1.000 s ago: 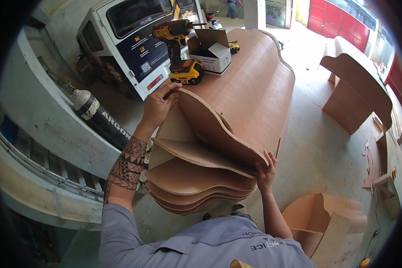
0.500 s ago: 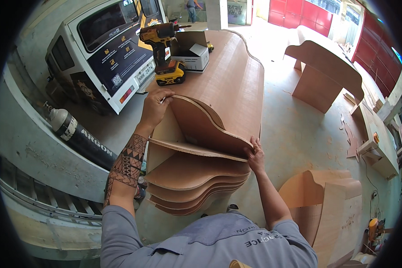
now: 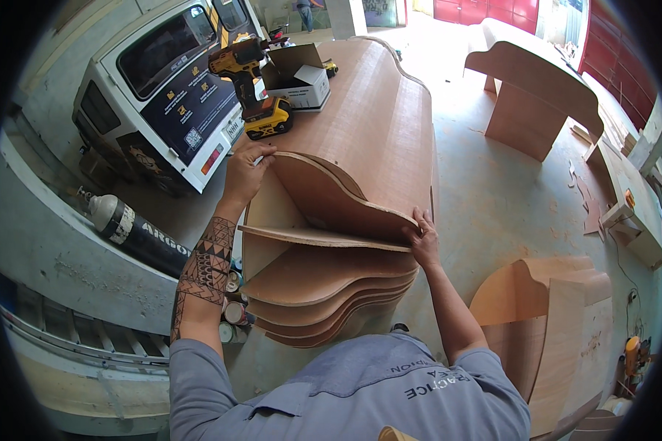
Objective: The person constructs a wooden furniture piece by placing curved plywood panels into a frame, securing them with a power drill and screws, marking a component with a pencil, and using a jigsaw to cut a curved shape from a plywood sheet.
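Observation:
A wavy-edged plywood panel (image 3: 331, 195) stands upright against the end of a long curved plywood piece (image 3: 368, 110). At its upper left corner my left hand (image 3: 248, 169) pinches the edge, a small pale thing showing by the fingers. My right hand (image 3: 424, 239) grips the panel's lower right end, thumb on the near side and fingers over the edge. Below lie several more wavy plywood shelves (image 3: 324, 287), spaced one under another. Beyond my left hand, a yellow and black cordless drill (image 3: 235, 62) stands on its battery next to an open white cardboard box (image 3: 307, 94).
A white van (image 3: 206, 132) is parked at the left, with a dark gas cylinder (image 3: 141, 229) near it. Paint cans (image 3: 235, 313) sit on the floor below my left forearm. Other curved plywood pieces (image 3: 541, 92) stand at the right, one plywood form (image 3: 577, 323) close by my right elbow.
The view has shifted slightly, bringing the cans into sight. Both hands keep their hold at the same spots on the panel, which has barely moved.

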Action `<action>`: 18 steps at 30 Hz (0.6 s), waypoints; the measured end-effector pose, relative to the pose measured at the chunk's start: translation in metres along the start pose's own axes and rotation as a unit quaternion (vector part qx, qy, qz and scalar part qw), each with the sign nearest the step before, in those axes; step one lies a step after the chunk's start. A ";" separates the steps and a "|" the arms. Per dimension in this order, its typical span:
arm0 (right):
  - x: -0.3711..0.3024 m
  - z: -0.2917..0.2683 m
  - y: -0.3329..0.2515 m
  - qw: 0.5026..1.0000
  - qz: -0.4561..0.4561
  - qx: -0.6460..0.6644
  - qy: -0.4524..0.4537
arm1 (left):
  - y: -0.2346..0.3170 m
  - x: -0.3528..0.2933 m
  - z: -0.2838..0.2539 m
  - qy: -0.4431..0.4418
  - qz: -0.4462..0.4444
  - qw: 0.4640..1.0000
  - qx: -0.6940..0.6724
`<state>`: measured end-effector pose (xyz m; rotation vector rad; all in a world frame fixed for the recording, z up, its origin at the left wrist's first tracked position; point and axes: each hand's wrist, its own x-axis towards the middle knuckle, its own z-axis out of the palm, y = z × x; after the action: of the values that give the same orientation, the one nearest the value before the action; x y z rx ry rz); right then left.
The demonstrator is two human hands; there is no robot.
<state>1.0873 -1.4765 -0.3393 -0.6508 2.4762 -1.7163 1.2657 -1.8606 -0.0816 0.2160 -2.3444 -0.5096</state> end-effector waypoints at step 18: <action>0.100 -0.217 -0.075 0.912 -0.176 0.350 0.123 | 0.240 0.068 -0.056 -0.130 0.153 0.847 -0.492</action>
<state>0.9581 -1.3446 -0.1708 -0.8543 1.6891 -2.7447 1.2518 -1.6792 0.0981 -0.7315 -1.9862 -1.5464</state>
